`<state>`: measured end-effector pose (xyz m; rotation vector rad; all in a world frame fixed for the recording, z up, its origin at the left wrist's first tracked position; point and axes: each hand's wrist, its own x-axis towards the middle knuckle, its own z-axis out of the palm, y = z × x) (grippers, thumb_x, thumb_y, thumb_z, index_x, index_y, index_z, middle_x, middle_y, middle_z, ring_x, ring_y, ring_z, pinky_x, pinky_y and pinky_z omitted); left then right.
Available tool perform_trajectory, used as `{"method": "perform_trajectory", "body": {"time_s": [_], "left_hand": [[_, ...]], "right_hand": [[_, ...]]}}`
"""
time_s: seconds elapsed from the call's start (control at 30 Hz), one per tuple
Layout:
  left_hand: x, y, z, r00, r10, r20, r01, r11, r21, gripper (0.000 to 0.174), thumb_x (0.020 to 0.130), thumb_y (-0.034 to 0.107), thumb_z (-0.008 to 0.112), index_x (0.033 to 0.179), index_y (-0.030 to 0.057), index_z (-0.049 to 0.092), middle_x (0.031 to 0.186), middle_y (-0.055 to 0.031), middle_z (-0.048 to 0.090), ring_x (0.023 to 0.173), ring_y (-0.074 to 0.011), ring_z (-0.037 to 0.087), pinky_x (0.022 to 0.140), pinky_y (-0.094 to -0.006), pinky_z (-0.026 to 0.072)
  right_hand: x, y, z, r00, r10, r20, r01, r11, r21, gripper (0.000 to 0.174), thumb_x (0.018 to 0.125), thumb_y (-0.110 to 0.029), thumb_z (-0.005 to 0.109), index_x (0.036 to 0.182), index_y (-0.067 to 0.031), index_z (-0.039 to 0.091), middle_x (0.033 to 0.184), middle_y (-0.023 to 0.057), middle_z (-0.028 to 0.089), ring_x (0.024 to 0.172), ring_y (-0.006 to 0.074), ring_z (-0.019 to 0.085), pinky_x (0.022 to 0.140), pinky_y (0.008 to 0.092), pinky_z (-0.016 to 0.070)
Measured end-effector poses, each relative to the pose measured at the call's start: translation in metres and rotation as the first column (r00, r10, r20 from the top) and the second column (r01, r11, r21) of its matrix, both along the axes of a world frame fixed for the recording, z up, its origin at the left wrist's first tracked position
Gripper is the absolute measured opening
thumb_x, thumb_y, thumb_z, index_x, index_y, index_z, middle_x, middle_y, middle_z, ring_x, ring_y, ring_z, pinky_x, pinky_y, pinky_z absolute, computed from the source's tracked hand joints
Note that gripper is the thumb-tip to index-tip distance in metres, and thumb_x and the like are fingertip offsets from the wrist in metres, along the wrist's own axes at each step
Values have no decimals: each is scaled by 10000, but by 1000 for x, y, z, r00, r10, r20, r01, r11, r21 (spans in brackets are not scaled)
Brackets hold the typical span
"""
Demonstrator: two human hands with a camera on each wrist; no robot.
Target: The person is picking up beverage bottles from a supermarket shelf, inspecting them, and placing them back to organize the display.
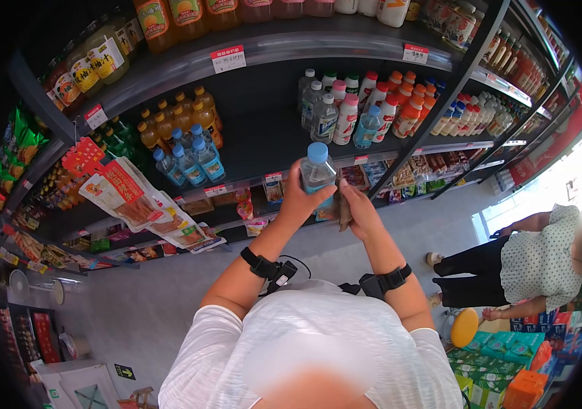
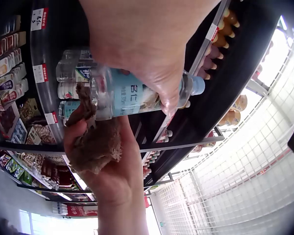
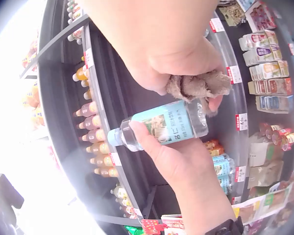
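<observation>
My left hand (image 1: pixel 301 198) grips a clear plastic water bottle (image 1: pixel 317 172) with a light blue cap and a blue label, held upright in front of the shelf. In the right wrist view the left thumb lies across the bottle (image 3: pixel 166 126) near its shoulder. My right hand (image 1: pixel 361 208) holds a crumpled brown cloth (image 1: pixel 344 213) beside the bottle's lower end. From the left wrist, the cloth (image 2: pixel 99 144) lies in the right palm and fingers, close to the bottle's base.
Blue-capped bottles (image 1: pixel 189 158) and amber drinks (image 1: pixel 178 116) stand left on the shelf (image 1: pixel 257 129); mixed bottles (image 1: pixel 366 109) stand right. Packaged goods fill the lower shelf. A hanging bundle of printed bags (image 1: pixel 141 198) juts out at left. Another person (image 1: pixel 536 252) stands at right.
</observation>
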<state>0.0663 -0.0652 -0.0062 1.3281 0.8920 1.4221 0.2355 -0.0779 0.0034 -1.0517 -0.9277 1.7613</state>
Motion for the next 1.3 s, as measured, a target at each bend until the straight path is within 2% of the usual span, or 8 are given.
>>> {"method": "perform_trajectory", "body": {"time_s": [0.17, 0.27, 0.3, 0.5, 0.7, 1.0, 1.17, 1.3], "left_hand": [[-2, 3, -1, 977, 131, -168, -144, 987, -65, 774, 739, 209, 825, 1357, 44, 389, 1269, -94, 533, 1169, -184, 526, 986, -340, 430], [2, -1, -1, 974, 82, -213, -102, 991, -83, 749, 733, 199, 820, 1344, 34, 417, 1275, -95, 538, 1171, -191, 532, 980, -334, 435], [4, -3, -3, 975, 55, -216, -74, 994, -84, 748, 732, 193, 817, 1345, 32, 421, 1275, -94, 540, 1170, -193, 534, 977, -332, 438], [-15, -6, -1, 947, -321, 24, 311, 891, -332, 798, 753, 283, 793, 1399, 35, 396, 1299, -116, 535, 1207, -205, 519, 1007, -344, 417], [-34, -10, -14, 747, -511, 426, 657, 665, -355, 800, 782, 339, 788, 1403, 34, 387, 1306, -98, 532, 1224, -220, 514, 1032, -377, 418], [-39, 0, -16, 912, -252, 323, 336, 912, -237, 745, 793, 315, 793, 1375, 72, 397, 1251, -64, 533, 1165, -177, 522, 992, -358, 432], [-50, 12, -9, 870, -99, 483, 192, 970, -147, 799, 784, 306, 802, 1395, 80, 340, 1223, -62, 527, 1157, -178, 520, 1010, -364, 420], [-54, 18, -6, 910, -74, 409, 115, 990, -76, 810, 776, 291, 811, 1390, 69, 331, 1236, -74, 523, 1150, -181, 524, 1004, -364, 429]], "right_hand": [[-20, -5, 38, 953, -223, -204, 283, 896, 343, 568, 1001, -328, 517, 1436, -4, 350, 1266, 120, 539, 1140, 222, 548, 1033, 338, 388], [-30, -4, 43, 902, -251, 351, -68, 721, 689, 663, 962, -232, 577, 1500, -29, 246, 1362, 128, 463, 1212, 216, 484, 1062, 328, 331], [-34, -2, 41, 843, -341, 416, -71, 696, 715, 658, 916, -178, 627, 1478, -41, 313, 1341, 122, 493, 1183, 195, 500, 1014, 303, 364], [-24, 10, 53, 999, -27, 37, 11, 929, 371, 614, 861, -171, 697, 1407, -44, 446, 1158, 65, 606, 1035, 150, 573, 904, 288, 462], [-26, 19, 39, 968, 161, -191, -107, 959, 263, 610, 861, -224, 701, 1382, -30, 451, 1118, 74, 631, 986, 159, 615, 883, 315, 495], [-50, 30, 7, 948, -228, -220, 252, 964, 87, 422, 965, -279, 597, 1294, -20, 541, 1124, 60, 637, 1040, 157, 601, 895, 295, 481], [-56, 32, -39, 915, -127, -383, 7, 954, -300, 558, 969, -510, 493, 1343, -97, 499, 1243, 101, 594, 1139, 245, 575, 988, 445, 451], [-90, 18, -26, 715, 46, -698, -292, 926, -238, 666, 957, -640, 356, 1352, -119, 486, 1298, 119, 564, 1175, 290, 560, 1015, 478, 450]]}}
